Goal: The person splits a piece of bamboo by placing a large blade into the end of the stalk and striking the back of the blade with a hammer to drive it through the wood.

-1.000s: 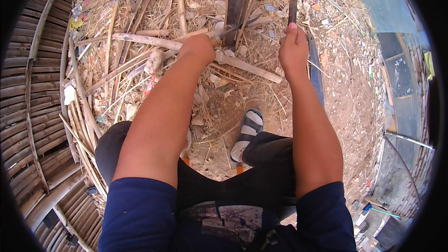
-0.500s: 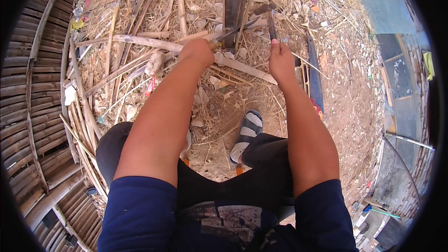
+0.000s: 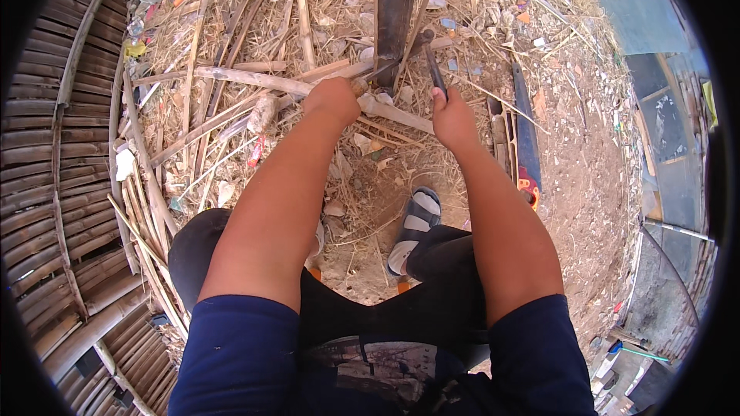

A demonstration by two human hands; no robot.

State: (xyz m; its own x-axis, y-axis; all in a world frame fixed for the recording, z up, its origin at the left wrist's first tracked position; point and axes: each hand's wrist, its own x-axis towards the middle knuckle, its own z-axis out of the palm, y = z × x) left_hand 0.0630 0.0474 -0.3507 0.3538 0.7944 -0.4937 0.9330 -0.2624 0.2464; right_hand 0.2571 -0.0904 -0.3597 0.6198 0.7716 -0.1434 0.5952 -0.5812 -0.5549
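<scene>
My left hand (image 3: 333, 100) is closed around a knife (image 3: 378, 72) with a rounded wooden butt and a narrow dark blade, which points right across the foot of an upright brown post (image 3: 395, 15). In my right hand (image 3: 456, 121) is a hammer (image 3: 436, 73), gripped by its dark handle; its head is right of the post, close to a thin slat leaning there. Beneath both hands a pale wooden pole (image 3: 399, 114) runs across the ground. My left fist hides most of the knife's handle, and where the blade's tip ends is hard to make out.
To the right of my right hand lies a handsaw (image 3: 526, 123) with a red-orange handle. Bamboo strips (image 3: 304, 15) and straw litter the ground ahead. A bamboo-slat wall (image 3: 46, 139) stands at the left, and grey sheets (image 3: 636, 8) at the far right. My sandalled foot (image 3: 416, 219) is below.
The hammer has swung left and tilted, its head now nearer the post. My right hand has lowered slightly. My left hand has stayed by the post with the knife. The whole view has shifted a little.
</scene>
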